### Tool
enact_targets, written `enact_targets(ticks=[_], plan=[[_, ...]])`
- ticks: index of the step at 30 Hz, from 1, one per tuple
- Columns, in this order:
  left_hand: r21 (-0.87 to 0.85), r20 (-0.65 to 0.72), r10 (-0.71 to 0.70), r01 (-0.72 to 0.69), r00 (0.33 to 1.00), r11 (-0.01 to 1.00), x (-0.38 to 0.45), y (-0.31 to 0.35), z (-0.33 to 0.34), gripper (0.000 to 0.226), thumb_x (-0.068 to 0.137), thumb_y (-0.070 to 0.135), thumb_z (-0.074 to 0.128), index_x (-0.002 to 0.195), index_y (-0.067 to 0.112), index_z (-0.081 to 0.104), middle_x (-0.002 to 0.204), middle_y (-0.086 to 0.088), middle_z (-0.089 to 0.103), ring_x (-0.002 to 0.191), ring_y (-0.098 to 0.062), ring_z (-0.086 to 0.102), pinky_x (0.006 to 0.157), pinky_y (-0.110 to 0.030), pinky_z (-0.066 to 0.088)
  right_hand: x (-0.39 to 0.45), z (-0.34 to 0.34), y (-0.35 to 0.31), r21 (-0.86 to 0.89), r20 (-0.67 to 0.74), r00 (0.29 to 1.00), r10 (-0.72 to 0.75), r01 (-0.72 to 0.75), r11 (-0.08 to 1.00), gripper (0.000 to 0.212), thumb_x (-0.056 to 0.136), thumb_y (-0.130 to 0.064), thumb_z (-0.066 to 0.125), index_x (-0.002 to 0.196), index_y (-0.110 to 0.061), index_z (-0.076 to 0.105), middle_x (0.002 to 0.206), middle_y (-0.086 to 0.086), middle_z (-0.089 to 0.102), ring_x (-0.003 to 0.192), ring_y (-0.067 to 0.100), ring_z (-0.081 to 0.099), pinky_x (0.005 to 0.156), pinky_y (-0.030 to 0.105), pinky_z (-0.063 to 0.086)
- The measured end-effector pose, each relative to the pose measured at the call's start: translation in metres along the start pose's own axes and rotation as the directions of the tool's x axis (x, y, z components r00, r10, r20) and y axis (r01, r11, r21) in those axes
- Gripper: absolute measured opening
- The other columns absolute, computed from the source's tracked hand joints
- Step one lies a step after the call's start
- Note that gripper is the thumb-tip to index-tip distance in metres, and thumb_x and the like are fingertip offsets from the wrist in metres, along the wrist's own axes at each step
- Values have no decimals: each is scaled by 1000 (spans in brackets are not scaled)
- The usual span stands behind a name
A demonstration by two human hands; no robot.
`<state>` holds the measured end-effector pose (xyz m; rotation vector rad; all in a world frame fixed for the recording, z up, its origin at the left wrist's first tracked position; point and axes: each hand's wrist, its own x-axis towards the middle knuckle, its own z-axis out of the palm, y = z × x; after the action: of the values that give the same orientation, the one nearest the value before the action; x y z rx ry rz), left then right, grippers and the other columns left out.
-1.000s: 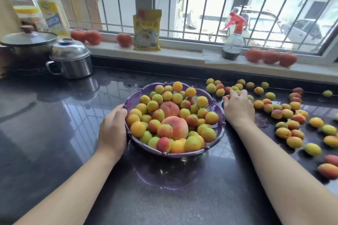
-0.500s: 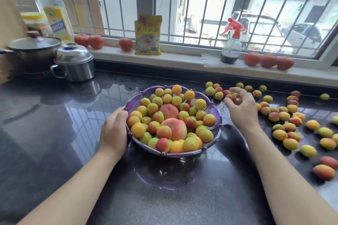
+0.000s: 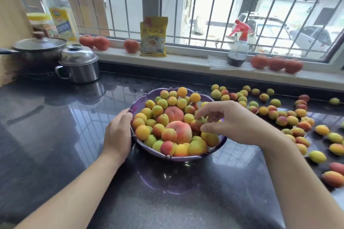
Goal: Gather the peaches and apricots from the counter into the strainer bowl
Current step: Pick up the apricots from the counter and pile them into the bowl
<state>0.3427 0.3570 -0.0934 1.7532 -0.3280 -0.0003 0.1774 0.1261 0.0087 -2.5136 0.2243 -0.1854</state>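
— Fingers on the right hand (image 3: 230, 122): what are they doing?
— Curled over the bowl (image 3: 136, 106), pinching a small apricot (image 3: 200, 122) above the heaped fruit.
— And the left hand (image 3: 118, 132)?
— Its fingers wrap the bowl's left rim, holding it.
— Where's the remaining fruit?
— Many loose apricots (image 3: 290, 119) lie scattered on the dark counter (image 3: 55, 126), right of the bowl. Two peaches (image 3: 179, 131) sit in the bowl already.

My one camera sat on my head, looking forward and down from close above the dark counter (image 3: 55, 135), with the strainer bowl (image 3: 186, 157) near the middle between my forearms and the barred window (image 3: 186, 5) across the top; no second view shared it.
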Motion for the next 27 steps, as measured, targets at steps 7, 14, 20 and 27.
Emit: enact_targets(ticks=[7,14,20,27], plan=[[7,1,12,-12,1000,1000,-2,4,1,43,89,41,35,86,12,67,84,-2,69,76,-7,58,76,-35,47,6,15,1,-157,29,996,-86,90,984,21,85,-32,79,106,-31,77,96,-14,61,86,8,60,80,35,55],[8,9,11,-11,1000,1000,-1,2,0,42,90,42,34,82,15,66,80,9,68,80,-9,59,78,-37,47,7,20,-3,-264,15,991,-131,130,956,17,86,-33,78,103,-31,77,92,-11,62,84,8,57,77,36,55],[20,3,16,-16,1000,1000,-1,0,0,45,90,43,35,87,11,68,87,-7,70,92,-30,61,85,-47,49,7,21,-3,-302,17,990,-138,137,943,14,87,-30,76,101,-30,75,92,-14,58,85,7,55,77,33,55],[4,0,-4,4,1000,1000,-1,0,0,43,89,44,37,86,14,69,87,-7,72,94,-34,63,86,-54,50,2,7,2,-102,-44,996,-79,75,992,20,91,-34,72,110,-29,74,97,-17,69,89,4,66,79,25,58]])
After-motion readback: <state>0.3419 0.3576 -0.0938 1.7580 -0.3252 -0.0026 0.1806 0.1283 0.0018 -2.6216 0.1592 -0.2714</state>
